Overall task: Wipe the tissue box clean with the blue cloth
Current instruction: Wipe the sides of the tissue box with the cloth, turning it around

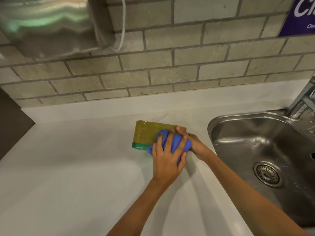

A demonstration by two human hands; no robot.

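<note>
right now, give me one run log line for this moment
step: wiping | left hand: presses cloth on box | right hand: steadies box end | box: on counter, left of sink

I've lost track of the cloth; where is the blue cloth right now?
In the head view, the blue cloth is near centre, bunched under the left hand against the tissue box, left of the sink.

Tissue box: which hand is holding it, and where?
The right hand grips the tissue box at its right end; the left hand presses the blue cloth onto it.
</note>
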